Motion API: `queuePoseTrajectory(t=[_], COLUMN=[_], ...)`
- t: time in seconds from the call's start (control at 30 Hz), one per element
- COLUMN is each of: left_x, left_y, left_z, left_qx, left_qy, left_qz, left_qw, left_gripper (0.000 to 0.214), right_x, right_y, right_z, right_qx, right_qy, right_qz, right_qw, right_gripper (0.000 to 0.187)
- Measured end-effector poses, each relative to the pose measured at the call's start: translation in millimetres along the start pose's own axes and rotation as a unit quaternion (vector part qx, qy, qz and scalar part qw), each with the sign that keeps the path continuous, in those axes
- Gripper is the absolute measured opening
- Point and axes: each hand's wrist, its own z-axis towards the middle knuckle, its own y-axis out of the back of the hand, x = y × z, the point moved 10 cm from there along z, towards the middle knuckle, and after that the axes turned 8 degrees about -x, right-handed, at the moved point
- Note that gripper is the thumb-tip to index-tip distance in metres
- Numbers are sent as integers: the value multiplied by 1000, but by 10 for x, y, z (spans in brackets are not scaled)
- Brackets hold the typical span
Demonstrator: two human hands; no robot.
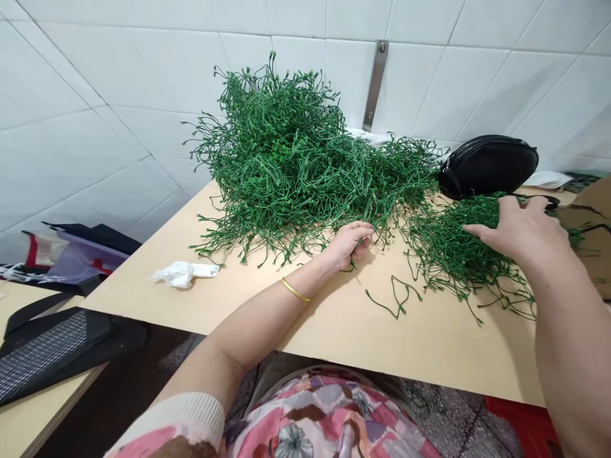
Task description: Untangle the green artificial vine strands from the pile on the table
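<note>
On the pale surface [344, 324], our left hand [351, 247] curls by the green heap [296, 159], grip unclear; our right hand [529, 229] spreads over another pile [453, 248].

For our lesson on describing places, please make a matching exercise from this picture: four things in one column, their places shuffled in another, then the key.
Things:
1. Black bag
2. White tissue
3. Yellow bangle
4. Right hand

Places:
A. At the smaller pile of green stems
B. Around the left forearm
C. By the tiled wall
D. On the tabletop, near its left edge

Pairs: 1-C, 2-D, 3-B, 4-A
</note>
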Motion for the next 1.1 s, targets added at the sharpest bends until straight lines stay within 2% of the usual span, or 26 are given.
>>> queuePoseTrajectory(t=[0.07,0.17,0.27,0.33,0.37,0.47,0.53,0.63,0.73,0.93,1.0,1.1], left_x=[-16,7,82,125,138,158,167,176,168,103,101,86], left_y=[-10,-2,47,69,72,44,8,-17,-22,-70,-85,-51], left_z=[-8,16,63,82,86,73,60,61,87,97,83,74], left_qx=[2,3,-10,-14,-14,-4,9,20,31,67,76,62], left_qy=[-10,-16,7,27,35,54,63,66,51,1,7,13], left_qz=[11,20,13,0,-8,-33,-48,-64,-61,-42,-35,-4], left_qw=[1000,1000,1000,1000,999,998,997,996,996,997,996,998], left_gripper=[11,10,8,6,6,8,12,15,19,18,13,9], right_x=[46,360,678,896,1017,1360,1505,1605,1622,1604,1595,1563], right_y=[128,361,396,280,185,-103,-240,-367,-426,-470,-465,-395], right_z=[-31,-221,-421,-530,-589,-798,-911,-1001,-1032,-1054,-1056,-1060], right_qx=[-47,-123,-138,-104,-69,52,89,96,95,73,66,25], right_qy=[13,78,112,143,164,212,224,228,223,235,242,265], right_qz=[0,37,72,136,189,345,376,383,425,440,451,441], right_qw=[999,989,981,975,966,913,895,890,872,863,857,857], right_gripper=[46,29,24,21,22,24,20,18,19,18,18,20])
